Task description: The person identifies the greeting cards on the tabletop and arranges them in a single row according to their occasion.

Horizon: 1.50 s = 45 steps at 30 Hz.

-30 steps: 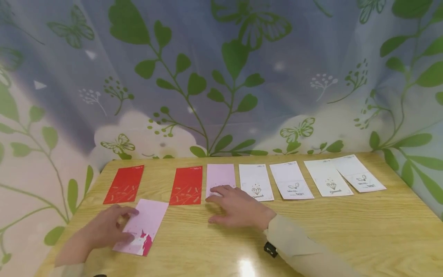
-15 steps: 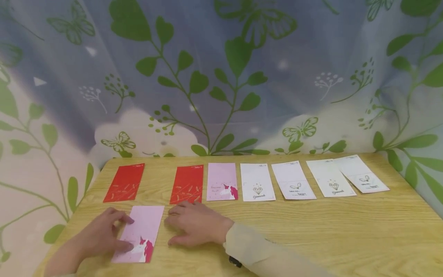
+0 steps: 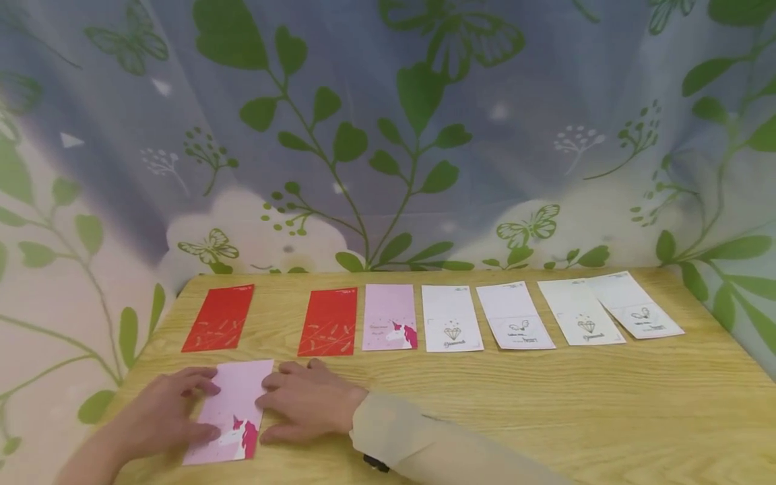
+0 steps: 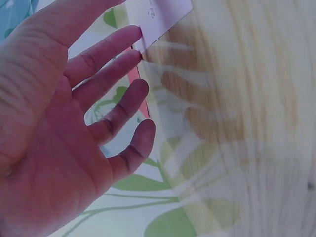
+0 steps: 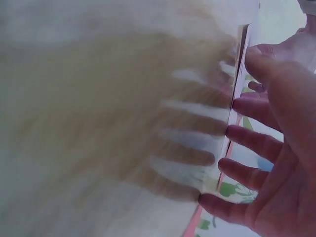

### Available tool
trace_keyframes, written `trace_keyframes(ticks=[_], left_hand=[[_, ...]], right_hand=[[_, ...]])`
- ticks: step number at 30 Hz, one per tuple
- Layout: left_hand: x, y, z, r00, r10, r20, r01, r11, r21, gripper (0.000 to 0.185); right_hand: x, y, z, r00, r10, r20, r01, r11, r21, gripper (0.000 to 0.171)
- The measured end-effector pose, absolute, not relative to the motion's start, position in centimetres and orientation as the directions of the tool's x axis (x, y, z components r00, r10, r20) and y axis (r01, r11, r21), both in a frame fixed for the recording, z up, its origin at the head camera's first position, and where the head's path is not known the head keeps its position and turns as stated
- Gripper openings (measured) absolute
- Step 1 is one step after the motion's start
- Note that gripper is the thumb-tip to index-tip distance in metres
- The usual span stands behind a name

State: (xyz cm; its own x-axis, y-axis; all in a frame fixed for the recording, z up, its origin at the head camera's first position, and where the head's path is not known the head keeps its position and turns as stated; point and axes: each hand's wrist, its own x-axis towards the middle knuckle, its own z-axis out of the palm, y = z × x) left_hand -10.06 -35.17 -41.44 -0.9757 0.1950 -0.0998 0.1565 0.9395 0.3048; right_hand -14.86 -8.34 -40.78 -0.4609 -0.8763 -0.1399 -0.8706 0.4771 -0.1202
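Observation:
A pink folded card with a unicorn print (image 3: 230, 401) lies on the wooden table near its front left. Along the card's left edge, my left hand (image 3: 154, 411) rests with thumb and fingers spread apart. The fingers of my right hand (image 3: 312, 401) stand against its right edge, with the thumb lower down. In the left wrist view, fairly straight fingertips (image 4: 134, 32) meet the edge of the pink card (image 4: 163, 17). The right wrist view shows the card edge-on (image 5: 241, 49), its layers slightly parted, with extended fingers of the right hand (image 5: 281, 153) touching it.
Behind, a row runs across the table (image 3: 515, 411): a red card (image 3: 219, 316), a gap, another red card (image 3: 328, 323), a second pink unicorn card (image 3: 389, 316), then several white cards (image 3: 451, 320). The two rightmost overlap. A patterned curtain (image 3: 388, 168) hangs at the back.
My right hand has moved left and down from the back pink card to the front one's right edge. The front card, with my left hand at it, has shifted slightly left and nearer, and straightened.

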Motion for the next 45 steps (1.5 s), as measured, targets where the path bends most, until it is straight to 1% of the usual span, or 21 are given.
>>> trace_keyframes(ticks=[5,8,11,15,22,25,29,34,39,42,45], left_hand=[[-10.0,-35.8,-41.0,-0.979,0.166,-0.116,0.13,0.955,0.268,0.057],[-10.0,-36.1,-40.7,-0.98,0.158,-0.125,0.125,0.964,0.235,0.057],[-10.1,-36.6,-40.7,-0.981,0.138,-0.134,0.106,0.969,0.222,0.056],[-10.2,-37.5,-40.9,-0.982,0.141,-0.126,0.109,0.966,0.236,0.057],[-10.1,-39.5,-41.1,-0.974,0.09,-0.207,0.037,0.969,0.245,0.06],[-10.2,-40.0,-41.1,-0.971,0.097,-0.217,0.045,0.971,0.236,0.061],[-10.6,-40.4,-41.2,-0.967,0.111,-0.231,0.051,0.967,0.251,0.061],[-10.8,-41.0,-41.5,-0.97,0.132,-0.205,0.077,0.963,0.256,0.056],[-10.6,-41.6,-41.9,-0.973,0.149,-0.178,0.096,0.957,0.275,0.055],[-10.8,-41.7,-42.0,-0.969,0.127,-0.212,0.064,0.959,0.278,0.058],[-11.0,-41.7,-42.0,-0.962,0.115,-0.248,0.041,0.958,0.284,0.061]], right_hand=[[-14.5,-10.4,-40.8,-0.526,-0.845,-0.098,-0.834,0.535,-0.133,0.032],[-14.3,-11.6,-40.8,-0.557,-0.827,-0.079,-0.817,0.562,-0.131,0.027],[-14.2,-12.5,-40.8,-0.576,-0.815,-0.067,-0.803,0.579,-0.138,0.027],[-14.3,-13.6,-41.1,-0.59,-0.805,-0.058,-0.794,0.592,-0.14,0.025],[-14.2,-15.8,-41.4,-0.628,-0.776,-0.062,-0.763,0.63,-0.146,0.022],[-14.2,-16.5,-41.5,-0.652,-0.755,-0.074,-0.741,0.654,-0.152,0.021],[-14.2,-17.1,-41.5,-0.679,-0.73,-0.07,-0.718,0.681,-0.144,0.021],[-14.1,-17.7,-41.6,-0.692,-0.717,-0.086,-0.704,0.696,-0.142,0.024],[-14.0,-18.2,-41.6,-0.713,-0.697,-0.074,-0.683,0.715,-0.15,0.027],[-14.1,-18.3,-41.6,-0.725,-0.686,-0.062,-0.674,0.726,-0.138,0.024],[-14.2,-18.5,-41.7,-0.732,-0.679,-0.061,-0.67,0.732,-0.123,0.024]])
